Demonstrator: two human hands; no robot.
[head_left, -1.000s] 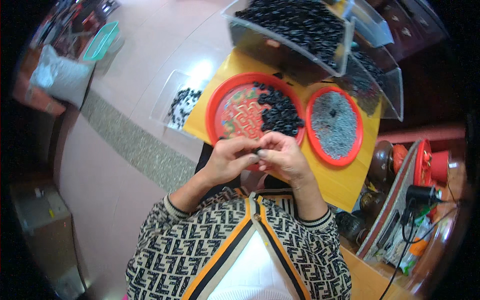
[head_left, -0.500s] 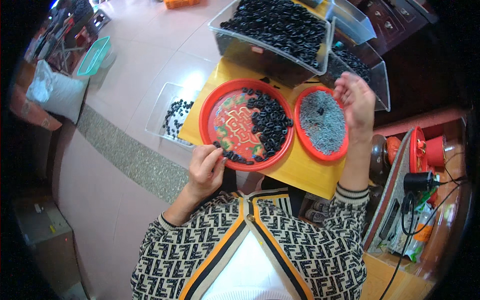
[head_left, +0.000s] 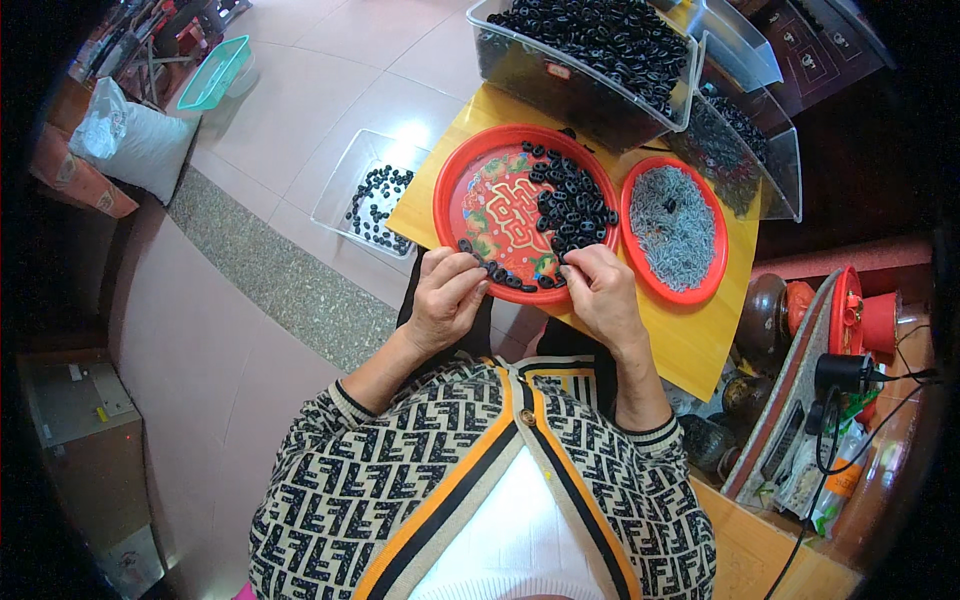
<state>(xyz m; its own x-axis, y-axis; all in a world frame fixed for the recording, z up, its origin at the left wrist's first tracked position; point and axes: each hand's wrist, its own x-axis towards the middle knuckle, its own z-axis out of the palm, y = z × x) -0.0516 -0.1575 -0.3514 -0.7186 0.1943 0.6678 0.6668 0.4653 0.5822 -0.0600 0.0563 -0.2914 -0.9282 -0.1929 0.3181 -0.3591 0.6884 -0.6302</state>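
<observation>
Here, left hand (head_left: pixel 448 297) and right hand (head_left: pixel 603 300) pinch fingers, contents unclear. Bumping the red tray (head_left: pixel 441 205) might spill black rings (head_left: pixel 572 200).

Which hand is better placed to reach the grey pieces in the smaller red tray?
Probably the right hand: it is closer to the thin silvery-grey pieces in the smaller rounded red tray, while the left hand is by the near-left rim of the larger round red tray.

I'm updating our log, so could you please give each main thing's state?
Left hand: fingers bent
Right hand: fingers bent
Large red tray: partly covered with black pieces
Small red tray: spread with silvery bits
Large clear bin: open, heaped with black pieces
Left clear bin: open, sparsely filled
</observation>
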